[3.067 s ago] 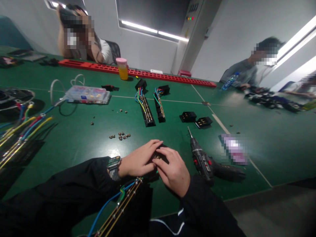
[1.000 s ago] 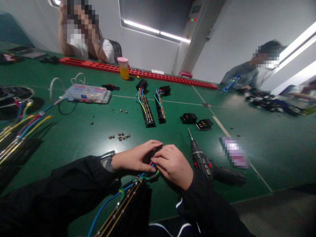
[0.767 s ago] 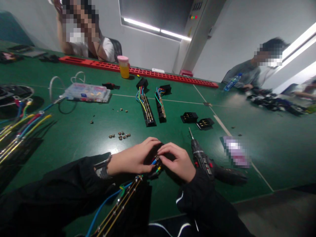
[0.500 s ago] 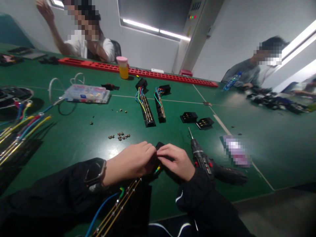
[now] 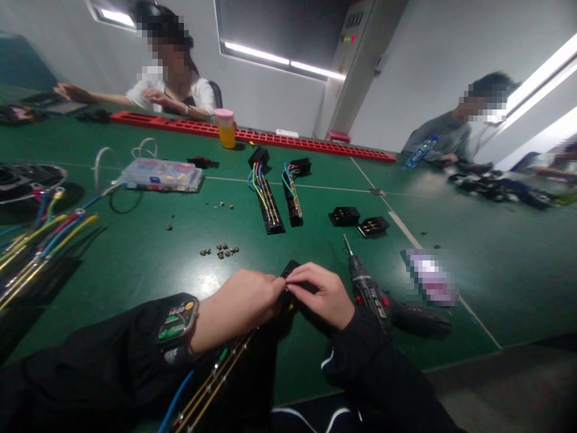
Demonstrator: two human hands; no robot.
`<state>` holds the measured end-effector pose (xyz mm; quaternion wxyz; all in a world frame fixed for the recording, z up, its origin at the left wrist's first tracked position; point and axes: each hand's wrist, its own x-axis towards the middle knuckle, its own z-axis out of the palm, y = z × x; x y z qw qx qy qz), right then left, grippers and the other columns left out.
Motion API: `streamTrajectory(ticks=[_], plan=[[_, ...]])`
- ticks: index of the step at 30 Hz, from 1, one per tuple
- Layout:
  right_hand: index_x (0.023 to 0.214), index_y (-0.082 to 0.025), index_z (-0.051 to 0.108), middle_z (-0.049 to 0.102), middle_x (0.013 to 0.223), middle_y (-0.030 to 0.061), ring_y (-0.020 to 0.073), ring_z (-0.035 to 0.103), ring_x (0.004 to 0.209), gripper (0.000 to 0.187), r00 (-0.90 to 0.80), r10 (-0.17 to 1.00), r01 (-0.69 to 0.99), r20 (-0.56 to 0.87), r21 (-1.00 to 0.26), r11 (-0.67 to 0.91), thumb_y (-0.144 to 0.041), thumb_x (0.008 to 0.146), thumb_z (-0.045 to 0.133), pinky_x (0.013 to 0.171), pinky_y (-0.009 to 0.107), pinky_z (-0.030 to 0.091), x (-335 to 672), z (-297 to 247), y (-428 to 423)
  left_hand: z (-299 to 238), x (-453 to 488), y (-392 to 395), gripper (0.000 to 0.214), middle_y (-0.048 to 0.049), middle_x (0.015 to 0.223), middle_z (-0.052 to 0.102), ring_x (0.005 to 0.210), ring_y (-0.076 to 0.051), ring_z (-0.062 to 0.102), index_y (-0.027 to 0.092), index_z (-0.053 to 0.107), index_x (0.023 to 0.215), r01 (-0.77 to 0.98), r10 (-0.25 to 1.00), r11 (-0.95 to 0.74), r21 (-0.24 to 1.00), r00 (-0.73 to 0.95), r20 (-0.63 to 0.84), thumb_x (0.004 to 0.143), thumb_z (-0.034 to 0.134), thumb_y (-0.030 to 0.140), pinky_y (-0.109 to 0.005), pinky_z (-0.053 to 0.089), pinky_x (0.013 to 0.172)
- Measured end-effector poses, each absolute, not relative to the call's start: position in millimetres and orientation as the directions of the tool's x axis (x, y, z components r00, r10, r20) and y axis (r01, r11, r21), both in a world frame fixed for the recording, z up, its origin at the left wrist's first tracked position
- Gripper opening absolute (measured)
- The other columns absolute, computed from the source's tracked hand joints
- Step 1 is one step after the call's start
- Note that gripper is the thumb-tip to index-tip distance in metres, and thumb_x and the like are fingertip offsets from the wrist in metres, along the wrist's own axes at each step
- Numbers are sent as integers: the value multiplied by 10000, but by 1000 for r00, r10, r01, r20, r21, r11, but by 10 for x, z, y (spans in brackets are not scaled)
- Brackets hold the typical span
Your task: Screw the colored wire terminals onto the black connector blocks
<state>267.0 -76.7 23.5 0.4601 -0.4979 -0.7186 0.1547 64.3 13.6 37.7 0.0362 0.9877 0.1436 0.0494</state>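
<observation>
Both my hands meet at a small black connector block (image 5: 292, 266) on the near part of the green table. My left hand (image 5: 243, 304), a watch on its wrist, is closed with its fingertips at the block; what it pinches is hidden. My right hand (image 5: 322, 294) grips around the block from the right, thumb and fingers bent together. A bit of yellow wire (image 5: 291, 307) shows beneath the hands. Under my left forearm runs a black strip with brass rods (image 5: 220, 379), and a blue wire (image 5: 175, 400) beside it.
A power drill (image 5: 369, 294) lies right of my hands, near a blurred-out phone (image 5: 430, 276). Ahead are two wired strips (image 5: 268, 198), two black sockets (image 5: 373, 226), loose screws (image 5: 220, 249) and a parts box (image 5: 162, 174). More wired strips (image 5: 45, 252) lie left. Two people (image 5: 174, 84) sit opposite.
My left wrist has turned so the watch face shows, and its fingers have shifted slightly on the block. My right hand stays nearly still. The person opposite has lowered a raised arm to the table.
</observation>
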Motion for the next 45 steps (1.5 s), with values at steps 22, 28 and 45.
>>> streamTrajectory(ticks=[22, 28, 45], plan=[[1013, -244, 735, 762, 1007, 45, 202, 704, 987, 117, -98, 879, 609, 468, -670, 424, -185, 913, 727, 910, 387, 556, 2695, 271, -782, 241, 639, 120, 96, -38, 729, 722, 610, -224, 694, 177, 626, 941, 318, 346, -934, 163, 919, 187, 950, 598, 268, -294, 362, 504], [1219, -216, 687, 680, 1263, 112, 255, 603, 1240, 291, 101, 899, 668, 426, -699, 256, -204, 929, 677, 1096, 467, 456, 2743, 244, -791, 298, 626, 101, 150, -39, 727, 714, 605, -218, 683, 173, 621, 938, 322, 347, -931, 173, 928, 140, 968, 612, 320, -287, 347, 505], [960, -233, 775, 621, 1136, 88, 255, 588, 1241, 119, 117, 964, 589, 237, -799, 125, -200, 856, 728, 1072, 442, 466, 2668, 166, -752, 422, 679, 41, 152, -47, 709, 713, 572, -208, 665, 157, 647, 961, 324, 336, -930, 175, 941, 42, 1014, 518, 218, -294, 303, 490]])
